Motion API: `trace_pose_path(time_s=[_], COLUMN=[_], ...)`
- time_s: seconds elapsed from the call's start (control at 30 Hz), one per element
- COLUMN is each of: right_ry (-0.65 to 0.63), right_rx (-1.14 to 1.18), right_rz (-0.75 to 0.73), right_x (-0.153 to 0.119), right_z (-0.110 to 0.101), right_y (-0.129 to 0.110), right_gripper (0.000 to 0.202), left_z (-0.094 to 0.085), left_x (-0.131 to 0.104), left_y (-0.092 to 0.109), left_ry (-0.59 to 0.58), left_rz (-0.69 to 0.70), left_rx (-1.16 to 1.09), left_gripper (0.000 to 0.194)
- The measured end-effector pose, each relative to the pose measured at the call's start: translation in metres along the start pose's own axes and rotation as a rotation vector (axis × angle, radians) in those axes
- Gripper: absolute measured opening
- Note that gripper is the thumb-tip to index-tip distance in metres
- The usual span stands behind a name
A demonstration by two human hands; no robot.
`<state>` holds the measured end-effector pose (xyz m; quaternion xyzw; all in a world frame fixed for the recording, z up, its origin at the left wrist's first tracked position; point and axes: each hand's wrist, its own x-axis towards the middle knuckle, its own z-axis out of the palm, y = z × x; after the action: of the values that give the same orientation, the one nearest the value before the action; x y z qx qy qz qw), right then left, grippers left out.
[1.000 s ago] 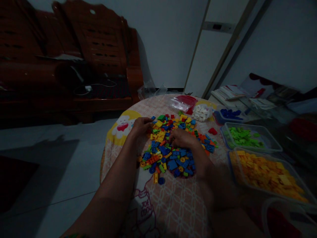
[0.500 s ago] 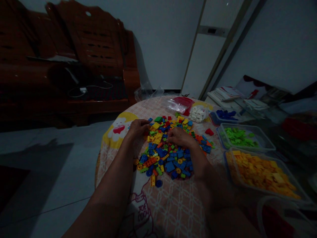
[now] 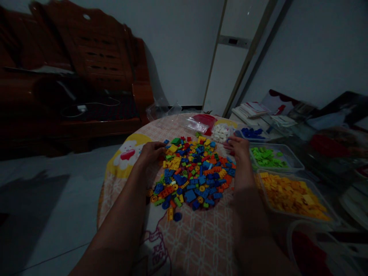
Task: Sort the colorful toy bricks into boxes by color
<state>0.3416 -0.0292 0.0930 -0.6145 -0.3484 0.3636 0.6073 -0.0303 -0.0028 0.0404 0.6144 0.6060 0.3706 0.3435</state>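
A wide heap of mixed toy building bricks (image 3: 189, 180) in blue, yellow, orange, green and red lies on the patterned tablecloth (image 3: 198, 241). At the heap's left edge rests my left hand (image 3: 152, 152), fingers loosely curved and apart, with no brick visible in it. Beyond the right edge of the heap, my right hand (image 3: 238, 146) is raised near the blue-brick box (image 3: 237, 133). Its fingers are brought together on what looks like a small blue brick at the tips. Red bricks on the cloth are mostly hidden under this hand.
On the right stand clear boxes of green bricks (image 3: 301, 167) and yellow bricks (image 3: 335, 219), with a container of red pieces (image 3: 290, 241) nearer me. White pieces in a bag (image 3: 221, 132) and a red tray (image 3: 209, 120) lie at the back. A wooden bench (image 3: 142, 92) stands behind left.
My right hand has left the heap and moved right, toward the boxes. My left hand stays at the heap's left edge. The view has shifted slightly to the right.
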Motion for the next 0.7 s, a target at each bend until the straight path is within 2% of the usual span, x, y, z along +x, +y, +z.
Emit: trace_pose_path(time_s=[0.07,0.1,0.17,0.23,0.37,0.43,0.53,0.7], right_ry=[0.186,0.233,0.268,0.285,0.329,0.263,0.048,-0.286], right_rx=[0.126,0.17,0.197,0.187,0.217,0.219,0.135,-0.117], right_rz=[-0.117,-0.179,-0.244,-0.243,-0.198,-0.187,-0.157,-0.076], right_x=[0.022,0.032,0.047,0.055,0.043,0.029,0.005,-0.032], right_z=[-0.019,-0.028,-0.046,-0.058,-0.06,-0.05,-0.03,0.005], right_y=[0.008,0.011,0.015,0.017,0.009,0.001,-0.014,-0.033], right_gripper=[0.022,0.028,0.038,0.044,0.042,0.034,0.021,0.017], left_z=[0.0,0.0,0.001,0.002,0.004,0.003,0.0,-0.001], left_x=[-0.001,-0.001,-0.001,0.0,0.002,0.0,-0.003,-0.003], left_y=[0.002,0.003,0.002,-0.001,-0.006,-0.004,0.003,0.005], left_ry=[0.012,0.015,0.016,0.009,-0.008,-0.003,0.017,0.008], left_rz=[0.013,0.018,0.017,-0.003,-0.017,0.014,0.051,0.041], left_rx=[0.017,0.024,0.022,0.006,-0.004,0.017,0.066,0.087], left_gripper=[0.034,0.033,0.034,0.038,0.04,0.036,0.028,0.028])
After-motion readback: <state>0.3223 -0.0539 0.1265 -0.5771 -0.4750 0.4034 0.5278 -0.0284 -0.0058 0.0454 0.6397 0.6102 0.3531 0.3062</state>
